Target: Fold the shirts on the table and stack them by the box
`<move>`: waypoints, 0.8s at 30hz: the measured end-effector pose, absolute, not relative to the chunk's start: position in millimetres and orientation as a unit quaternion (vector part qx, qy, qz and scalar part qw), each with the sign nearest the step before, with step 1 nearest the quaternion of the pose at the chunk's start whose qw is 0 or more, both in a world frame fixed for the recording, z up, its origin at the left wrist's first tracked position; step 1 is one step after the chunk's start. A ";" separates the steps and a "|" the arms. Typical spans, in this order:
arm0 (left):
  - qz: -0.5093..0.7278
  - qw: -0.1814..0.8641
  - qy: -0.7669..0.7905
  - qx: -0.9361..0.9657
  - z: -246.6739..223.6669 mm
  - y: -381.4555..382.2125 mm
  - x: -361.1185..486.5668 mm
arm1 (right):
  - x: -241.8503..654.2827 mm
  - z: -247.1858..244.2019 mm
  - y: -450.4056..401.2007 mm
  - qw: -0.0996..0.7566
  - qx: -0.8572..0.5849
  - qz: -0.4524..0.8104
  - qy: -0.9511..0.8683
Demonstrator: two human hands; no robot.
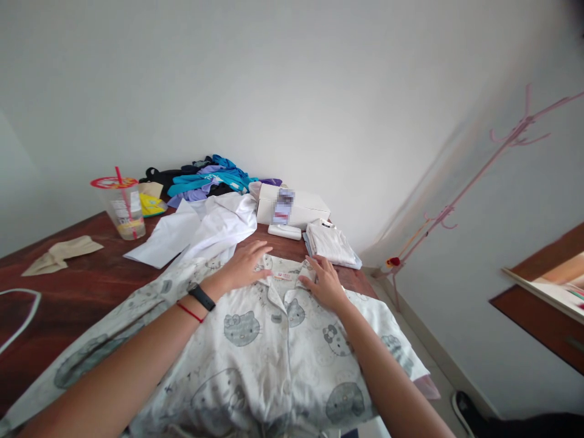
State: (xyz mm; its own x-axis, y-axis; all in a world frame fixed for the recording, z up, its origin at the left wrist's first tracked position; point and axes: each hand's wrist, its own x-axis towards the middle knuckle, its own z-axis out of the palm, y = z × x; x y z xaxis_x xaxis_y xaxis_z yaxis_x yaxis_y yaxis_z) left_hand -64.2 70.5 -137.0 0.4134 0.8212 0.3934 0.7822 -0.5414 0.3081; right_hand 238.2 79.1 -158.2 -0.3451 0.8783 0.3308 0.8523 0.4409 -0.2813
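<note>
A white pajama shirt point(260, 365) with grey cartoon cat faces lies spread front side up on the table, collar at the far end and sleeves out to both sides. My left hand point(244, 266) rests on the left side of its collar, fingers stretched and thumb apart. On the collar's right side lies my right hand point(325, 281), its fingers slightly bent and spread. Between the two hands a small label point(282, 276) shows inside the neck. A black band and a red string circle my left wrist. The shirt's lower edge is partly hidden by my forearms.
Beyond the shirt on the wooden table point(91, 298) are white cloth point(223, 219), a clothes pile point(210, 179), a white box point(301, 207) and folded shirts point(331, 242). A plastic cup point(125, 210) with a straw stands left. A pink coat rack point(456, 201) leans right.
</note>
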 end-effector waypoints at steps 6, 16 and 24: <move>0.100 0.129 0.501 0.850 -157.7 63.1 -46.1 | 222.3 -167.4 67.2 0.079 -0.499 0.104 -0.856; 0.102 0.105 0.521 0.841 -162.6 64.0 -42.0 | 218.6 -159.1 65.6 0.027 -0.509 0.121 -0.852; 0.122 0.067 0.505 0.852 -163.0 60.1 -45.6 | 212.2 -146.3 56.0 0.016 -0.518 0.130 -0.845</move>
